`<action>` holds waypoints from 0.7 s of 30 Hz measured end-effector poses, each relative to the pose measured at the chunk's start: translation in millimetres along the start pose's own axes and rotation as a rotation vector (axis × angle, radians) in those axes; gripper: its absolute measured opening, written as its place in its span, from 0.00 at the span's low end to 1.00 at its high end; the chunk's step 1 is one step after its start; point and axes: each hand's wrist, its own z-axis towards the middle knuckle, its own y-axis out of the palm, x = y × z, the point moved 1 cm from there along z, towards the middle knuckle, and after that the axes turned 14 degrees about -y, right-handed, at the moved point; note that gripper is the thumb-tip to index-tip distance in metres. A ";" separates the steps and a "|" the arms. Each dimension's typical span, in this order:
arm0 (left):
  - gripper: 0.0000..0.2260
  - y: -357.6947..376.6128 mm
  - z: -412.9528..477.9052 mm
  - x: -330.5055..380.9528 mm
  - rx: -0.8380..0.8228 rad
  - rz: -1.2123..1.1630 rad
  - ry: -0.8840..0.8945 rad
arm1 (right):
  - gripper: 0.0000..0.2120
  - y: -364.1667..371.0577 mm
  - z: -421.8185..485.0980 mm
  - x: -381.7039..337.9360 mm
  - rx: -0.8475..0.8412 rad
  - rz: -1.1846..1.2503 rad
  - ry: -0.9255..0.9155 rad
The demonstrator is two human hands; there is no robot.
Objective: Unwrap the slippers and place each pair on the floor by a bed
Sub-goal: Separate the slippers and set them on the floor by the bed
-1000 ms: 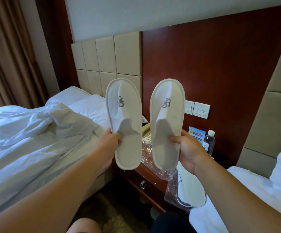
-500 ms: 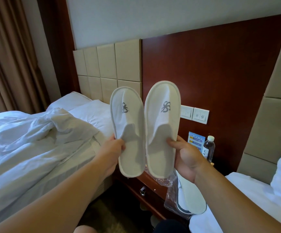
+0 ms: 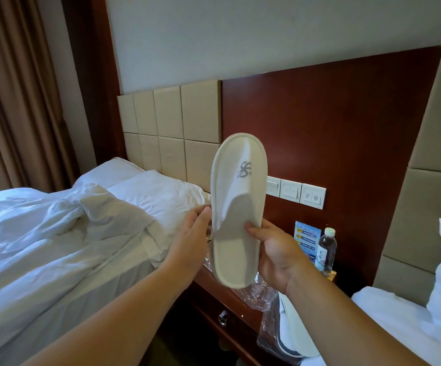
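A white slipper point(image 3: 238, 207) with a grey monogram on its upper stands toe-up in the air between the two beds, over the nightstand point(image 3: 214, 291). My right hand point(image 3: 280, 254) grasps its right edge, thumb laid across the insole. My left hand point(image 3: 190, 239) grips the left rim, thumb in front and fingers hidden behind the sole. Whether a second slipper lies stacked behind this one cannot be told.

Just below the heel, crumpled clear plastic wrapper point(image 3: 253, 289) lies on the dark wooden nightstand. Another slipper pack point(image 3: 296, 336), in its plastic, hangs off the nightstand's near corner beside the right bed point(image 3: 399, 326). A drawer knob point(image 3: 222, 318) shows on the nightstand's front.

Behind my right hand, a water bottle point(image 3: 326, 250) stands at the back of the nightstand, next to a blue card point(image 3: 306, 240) propped against the red wood panel point(image 3: 333, 128). A row of wall switches point(image 3: 301, 192) runs along that panel, partly covered by the slipper.

To the left, the left bed point(image 3: 42, 260) carries a rumpled white duvet and two pillows point(image 3: 156, 191) against a tan padded headboard point(image 3: 172, 133). Brown curtains point(image 3: 10, 88) hang at the far left.
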 end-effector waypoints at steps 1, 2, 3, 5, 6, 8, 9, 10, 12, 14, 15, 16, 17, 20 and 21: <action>0.09 -1.9 -1.4 0.3 -0.014 0.029 0.043 | 0.11 0.5 1.6 -1.2 0.014 -0.012 -0.019; 0.13 -3.6 -3.2 0.6 -0.019 0.084 0.094 | 0.11 1.3 3.0 -2.1 0.024 -0.022 -0.031; 0.19 -4.3 -3.0 -0.6 -0.018 0.159 0.147 | 0.11 2.3 3.7 -2.7 0.031 -0.031 -0.039; 0.25 -2.9 -1.9 -2.6 0.004 0.239 0.178 | 0.10 3.5 4.1 -2.3 0.044 -0.065 -0.044; 0.25 -2.5 -0.8 -2.5 0.015 0.205 0.160 | 0.11 3.8 4.0 -1.9 0.043 -0.086 -0.050; 0.19 -4.1 4.2 -1.4 0.041 0.113 0.101 | 0.15 4.6 3.7 -2.4 0.037 -0.101 -0.071; 0.15 -6.7 6.8 0.0 0.062 0.074 0.073 | 0.18 4.7 3.7 -3.5 0.046 -0.092 -0.084; 0.11 -10.0 9.3 2.0 0.088 0.038 0.053 | 0.20 3.9 4.2 -4.7 0.064 -0.077 -0.094; 0.09 -18.1 13.6 6.3 0.137 -0.030 0.028 | 0.23 -1.6 5.7 -7.7 0.127 -0.048 -0.098; 0.09 -28.0 14.9 10.5 0.191 -0.074 0.006 | 0.22 -7.9 6.7 -10.3 0.179 -0.070 -0.098; 0.09 -32.8 16.0 11.7 0.214 -0.086 -0.007 | 0.21 -10.5 6.2 -11.9 0.195 -0.092 -0.105; 0.10 -37.1 17.1 12.3 0.231 -0.096 -0.022 | 0.21 -12.4 5.5 -13.8 0.210 -0.111 -0.112; 0.12 -40.8 17.8 11.9 0.246 -0.099 -0.039 | 0.21 -13.8 4.7 -15.2 0.227 -0.126 -0.115; 0.14 -46.6 17.6 7.2 0.275 -0.091 -0.068 | 0.20 -14.9 3.0 -16.1 0.255 -0.139 -0.124; 0.14 -46.6 16.8 5.0 0.275 -0.092 -0.074 | 0.20 -14.2 2.5 -15.3 0.256 -0.136 -0.124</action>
